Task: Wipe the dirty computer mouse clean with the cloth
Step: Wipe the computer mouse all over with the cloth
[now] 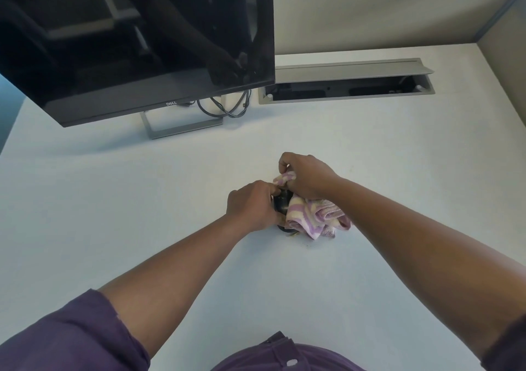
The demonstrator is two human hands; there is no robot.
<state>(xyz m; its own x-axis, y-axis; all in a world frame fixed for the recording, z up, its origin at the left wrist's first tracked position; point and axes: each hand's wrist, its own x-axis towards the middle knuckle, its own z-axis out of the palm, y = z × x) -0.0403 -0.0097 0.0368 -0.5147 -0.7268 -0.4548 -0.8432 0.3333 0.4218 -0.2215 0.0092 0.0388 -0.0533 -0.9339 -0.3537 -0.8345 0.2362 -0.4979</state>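
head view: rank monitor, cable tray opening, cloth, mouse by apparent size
1. monitor, by far the largest, though it is also nearer the camera's upper edge.
2. cable tray opening.
3. cloth, bunched up.
4. mouse, mostly hidden by the left hand and the cloth, so its true extent is unsure.

Both bare forearms reach from the lower corners toward frame centre, where the left hand (253, 205) curls its fingers round the mouse (281, 204) and the right hand (306, 175), just above-right, pinches the cloth (318, 218).
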